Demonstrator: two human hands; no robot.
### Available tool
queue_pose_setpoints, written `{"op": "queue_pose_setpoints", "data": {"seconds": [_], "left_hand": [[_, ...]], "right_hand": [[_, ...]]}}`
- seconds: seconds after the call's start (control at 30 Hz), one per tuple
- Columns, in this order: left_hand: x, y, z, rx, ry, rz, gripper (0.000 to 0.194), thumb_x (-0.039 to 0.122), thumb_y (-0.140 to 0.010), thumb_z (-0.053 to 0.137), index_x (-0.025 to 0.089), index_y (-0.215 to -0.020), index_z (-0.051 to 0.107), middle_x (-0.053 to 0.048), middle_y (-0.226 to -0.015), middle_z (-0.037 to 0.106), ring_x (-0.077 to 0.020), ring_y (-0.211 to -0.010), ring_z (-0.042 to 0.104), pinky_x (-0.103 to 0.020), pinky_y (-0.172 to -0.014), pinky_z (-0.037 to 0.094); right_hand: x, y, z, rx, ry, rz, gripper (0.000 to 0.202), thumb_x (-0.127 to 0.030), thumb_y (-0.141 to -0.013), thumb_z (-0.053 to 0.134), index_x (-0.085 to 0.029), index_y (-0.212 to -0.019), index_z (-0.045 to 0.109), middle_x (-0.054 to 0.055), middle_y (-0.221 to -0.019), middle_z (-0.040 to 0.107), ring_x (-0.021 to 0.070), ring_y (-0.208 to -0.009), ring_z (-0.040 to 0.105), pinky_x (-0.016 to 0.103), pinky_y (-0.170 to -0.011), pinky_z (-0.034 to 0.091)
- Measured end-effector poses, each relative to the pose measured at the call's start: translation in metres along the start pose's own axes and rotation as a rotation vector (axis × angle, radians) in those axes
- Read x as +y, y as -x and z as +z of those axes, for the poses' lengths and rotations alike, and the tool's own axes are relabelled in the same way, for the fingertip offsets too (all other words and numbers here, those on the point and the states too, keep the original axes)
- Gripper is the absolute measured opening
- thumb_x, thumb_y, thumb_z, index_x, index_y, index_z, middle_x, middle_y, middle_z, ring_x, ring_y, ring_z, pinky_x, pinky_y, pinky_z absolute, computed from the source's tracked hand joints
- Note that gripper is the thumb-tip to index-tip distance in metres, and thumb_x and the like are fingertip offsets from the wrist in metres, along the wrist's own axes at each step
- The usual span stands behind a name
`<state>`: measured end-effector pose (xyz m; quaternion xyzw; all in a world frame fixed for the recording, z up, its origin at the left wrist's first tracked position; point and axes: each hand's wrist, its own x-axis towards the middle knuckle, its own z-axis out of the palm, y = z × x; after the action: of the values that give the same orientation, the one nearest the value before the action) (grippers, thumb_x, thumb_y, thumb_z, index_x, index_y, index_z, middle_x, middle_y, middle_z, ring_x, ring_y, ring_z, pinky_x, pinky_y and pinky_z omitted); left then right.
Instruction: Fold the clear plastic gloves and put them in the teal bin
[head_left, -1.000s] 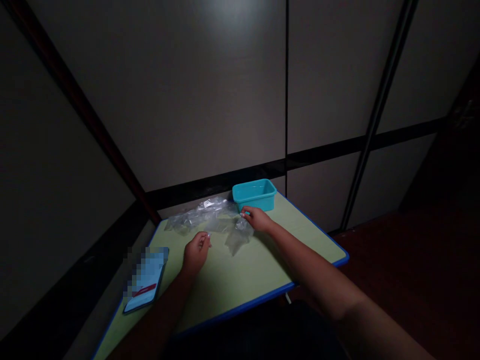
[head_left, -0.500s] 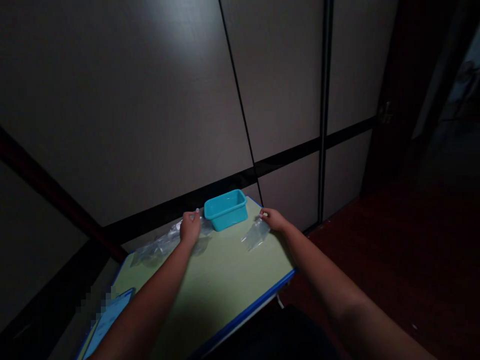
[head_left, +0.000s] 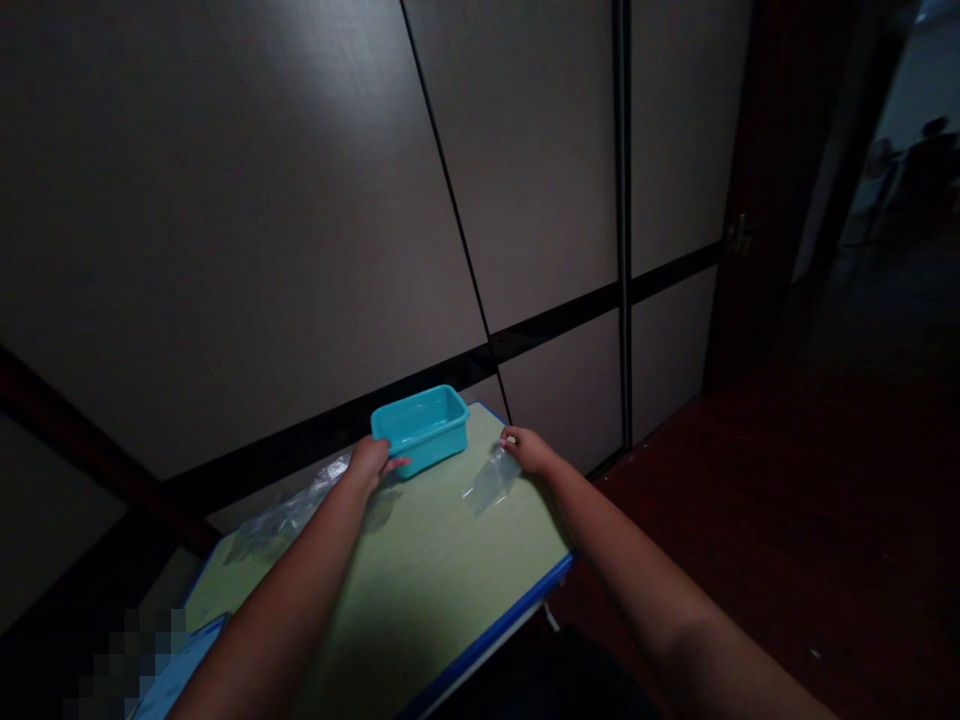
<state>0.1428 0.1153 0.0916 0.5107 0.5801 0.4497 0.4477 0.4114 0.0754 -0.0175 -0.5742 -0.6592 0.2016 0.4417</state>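
Observation:
My right hand [head_left: 526, 450] pinches a small clear plastic bag [head_left: 491, 482] by its upper corner, above the right side of the table [head_left: 442, 560]. The bag hangs down and to the left from the fingertips. At the near left corner of a turquoise plastic basket [head_left: 435, 450] is my left hand [head_left: 370, 463]. Its fingers stretch rightward, apart, in front of the basket's wall, with nothing seen in them; whether they touch it I cannot tell. Behind the left forearm lies a crumpled heap of clear plastic bags [head_left: 289, 515], partly hidden.
A flat device with a lit screen [head_left: 180, 665] lies at the table's near left, partly covered by my forearm. Tall wardrobe panels [head_left: 300, 250] rise right behind the table. A dark red floor [head_left: 787, 500] and a door [head_left: 757, 200] are to the right.
My left hand has gone from a raised pinch beside the basket to lower, stretched fingers at its front left corner. My right hand still holds the small bag. The view has shifted slightly.

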Motion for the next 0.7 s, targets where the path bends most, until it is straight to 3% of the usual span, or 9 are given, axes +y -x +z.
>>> {"op": "queue_pose_setpoints", "data": {"seconds": [0.13,0.23,0.43,0.53,0.7], "left_hand": [[-0.001,0.041,-0.027,0.050,0.018,0.056,0.047,0.000,-0.071,0.046,0.013,-0.116,0.049,-0.011,-0.101,0.060,-0.0158,-0.062,0.065,-0.027,-0.054,0.056],[-0.017,0.087,-0.051,0.055,0.076,0.053,0.056,0.000,-0.069,0.045,0.018,-0.122,0.043,-0.010,-0.106,0.059,-0.0157,-0.061,0.066,-0.030,-0.055,0.057],[-0.053,0.176,-0.088,0.056,0.217,-0.124,0.060,0.006,-0.066,0.052,0.018,-0.124,0.042,-0.006,-0.089,0.062,-0.0174,-0.057,0.065,-0.033,-0.055,0.058],[-0.060,0.198,-0.099,0.080,0.219,-0.165,0.060,0.007,-0.064,0.055,0.018,-0.122,0.046,-0.006,-0.088,0.062,-0.0201,-0.061,0.065,-0.037,-0.052,0.058],[-0.058,0.209,-0.105,0.032,0.225,-0.206,0.063,0.008,-0.065,0.056,0.018,-0.126,0.045,-0.007,-0.092,0.062,-0.0204,-0.061,0.065,-0.036,-0.050,0.058]], "right_hand": [[-0.003,0.003,-0.002,-0.001,-0.025,0.000,0.015,-0.029,-0.077,0.050,-0.016,-0.073,0.057,-0.002,-0.061,0.050,0.0111,-0.057,0.043,0.021,-0.052,0.028],[-0.003,0.004,-0.003,0.004,-0.048,0.006,0.017,-0.031,-0.076,0.049,-0.017,-0.072,0.055,-0.002,-0.058,0.048,0.0113,-0.056,0.041,0.021,-0.051,0.028],[0.003,0.003,-0.004,0.012,-0.086,0.026,0.022,-0.038,-0.074,0.047,-0.017,-0.071,0.052,0.000,-0.060,0.050,0.0126,-0.055,0.042,0.023,-0.051,0.030],[0.006,0.002,-0.005,0.024,-0.098,0.037,0.027,-0.044,-0.073,0.046,-0.018,-0.072,0.050,0.001,-0.061,0.050,0.0129,-0.055,0.042,0.023,-0.051,0.031],[0.010,0.003,-0.007,0.053,-0.104,0.040,0.032,-0.050,-0.071,0.045,-0.018,-0.072,0.049,0.001,-0.062,0.051,0.0132,-0.056,0.043,0.024,-0.051,0.032]]}}
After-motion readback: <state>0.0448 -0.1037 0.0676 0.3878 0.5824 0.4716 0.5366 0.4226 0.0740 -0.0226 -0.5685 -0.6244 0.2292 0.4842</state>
